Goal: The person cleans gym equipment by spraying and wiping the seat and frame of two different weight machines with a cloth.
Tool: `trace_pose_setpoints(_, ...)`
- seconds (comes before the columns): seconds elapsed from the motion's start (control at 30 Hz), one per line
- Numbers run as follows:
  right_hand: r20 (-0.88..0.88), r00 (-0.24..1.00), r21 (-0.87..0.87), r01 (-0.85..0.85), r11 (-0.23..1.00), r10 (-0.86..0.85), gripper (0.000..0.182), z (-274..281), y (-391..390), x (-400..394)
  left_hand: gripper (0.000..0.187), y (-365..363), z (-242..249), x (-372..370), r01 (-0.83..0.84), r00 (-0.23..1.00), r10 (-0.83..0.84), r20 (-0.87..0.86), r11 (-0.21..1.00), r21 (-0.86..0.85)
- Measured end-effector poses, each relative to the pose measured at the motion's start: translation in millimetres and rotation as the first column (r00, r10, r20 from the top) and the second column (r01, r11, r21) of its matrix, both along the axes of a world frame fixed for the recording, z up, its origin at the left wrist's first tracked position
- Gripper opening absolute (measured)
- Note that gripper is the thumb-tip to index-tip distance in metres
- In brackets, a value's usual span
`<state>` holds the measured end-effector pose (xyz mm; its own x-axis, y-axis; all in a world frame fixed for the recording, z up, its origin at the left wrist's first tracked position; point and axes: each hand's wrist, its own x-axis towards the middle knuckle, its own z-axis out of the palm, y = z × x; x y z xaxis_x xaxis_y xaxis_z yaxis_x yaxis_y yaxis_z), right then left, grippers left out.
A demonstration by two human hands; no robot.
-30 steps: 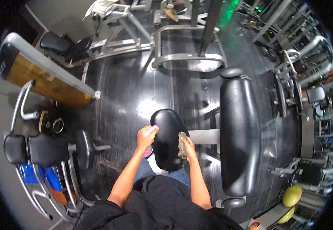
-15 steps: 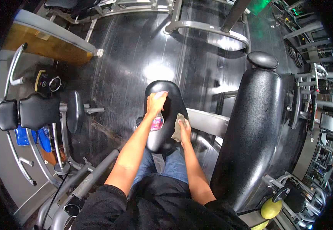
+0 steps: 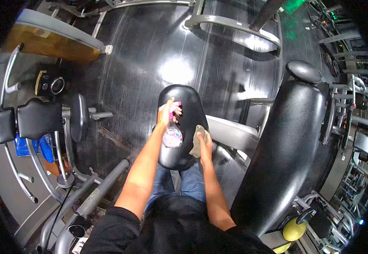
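A clear spray bottle (image 3: pixel 172 138) with a pink trigger head is gripped in my left hand (image 3: pixel 165 113), held over the black padded seat (image 3: pixel 187 98) in front of me. Its nozzle points to the right, across the pad. Folded in my right hand (image 3: pixel 206 147) is a greyish-green cloth (image 3: pixel 197 144), at the seat's right edge. My right thumb lies on top of the cloth; the other fingers are mostly behind it. Below the pad, my jeans show on both sides of its near end.
To the right stands a long black padded backrest (image 3: pixel 287 139) with a round headrest (image 3: pixel 304 71). A light metal beam (image 3: pixel 230 130) links toward the seat. At left is a machine with black pads (image 3: pixel 40 118); a yellow ball (image 3: pixel 294 229) lies lower right.
The spray bottle has turned in my left hand, so its pink head and more of its clear body now show. My right hand with the cloth has stayed nearly in place.
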<state>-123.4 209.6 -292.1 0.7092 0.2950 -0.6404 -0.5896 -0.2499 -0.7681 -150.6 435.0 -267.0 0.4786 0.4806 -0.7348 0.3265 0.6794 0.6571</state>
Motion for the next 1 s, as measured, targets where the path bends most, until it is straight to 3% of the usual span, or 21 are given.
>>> trace_pose_setpoints(0.13, -0.045, 0.998, -0.035, 0.050, 0.998, -0.052, 0.043, 24, 0, 23, 0.056, 7, -5, 7, 0.028, 0.996, -0.031, -0.080, 0.999, -0.040)
trace_pose_setpoints(0.2, 0.126, 0.989, -0.048, 0.083, 0.995, -0.077, 0.044, 10, -3, 38, 0.053, 7, -2, 11, -0.007, 0.996, 0.002, -0.089, 0.998, -0.058)
trace_pose_setpoints(0.23, 0.251, 0.968, -0.151, 0.052, 0.987, -0.012, 0.043, 25, 8, 52, 0.053, 8, -4, 14, -0.017, 0.992, 0.009, -0.128, 0.998, -0.066)
trace_pose_setpoints(0.37, 0.368, 0.924, -0.158, -0.042, 0.987, 0.098, 0.038, 38, 58, 98, 0.051, 0, -3, 21, -0.108, 0.975, 0.104, -0.199, 0.994, -0.014)
trace_pose_setpoints(0.43, 0.528, 0.800, -0.262, -0.165, 0.951, 0.285, 0.030, 35, 89, 114, 0.051, 1, -4, 21, -0.121, 0.971, 0.109, -0.212, 0.992, -0.043)
trace_pose_setpoints(0.47, 0.523, 0.801, -0.268, -0.168, 0.949, 0.290, 0.030, 29, 102, 119, 0.050, 1, -3, 21, -0.129, 0.969, 0.111, -0.223, 0.989, -0.068)
trace_pose_setpoints(0.53, 0.601, 0.666, -0.394, -0.235, 0.889, 0.442, 0.026, 19, 123, 121, 0.049, 2, -3, 22, -0.130, 0.960, 0.107, -0.260, 0.989, -0.070)
trace_pose_setpoints(0.6, 0.606, 0.680, -0.369, -0.220, 0.903, 0.413, 0.025, 18, 128, 118, 0.049, 4, -4, 23, -0.128, 0.961, 0.098, -0.260, 0.986, -0.105)
trace_pose_setpoints(0.73, 0.689, 0.588, -0.354, -0.239, 0.904, 0.425, 0.026, 11, 94, 90, 0.048, 6, -10, 20, -0.146, 0.965, 0.104, -0.243, 0.976, -0.163)
trace_pose_setpoints(0.87, 0.643, 0.636, -0.392, -0.206, 0.897, 0.427, 0.025, 13, 67, 75, 0.047, 8, -8, 20, -0.112, 0.966, 0.061, -0.253, 0.975, -0.192)
trace_pose_setpoints(1.0, 0.558, 0.740, -0.453, -0.107, 0.885, 0.375, 0.029, 13, 81, 87, 0.044, 5, -1, 26, -0.212, 0.945, 0.161, -0.285, 0.964, -0.159)
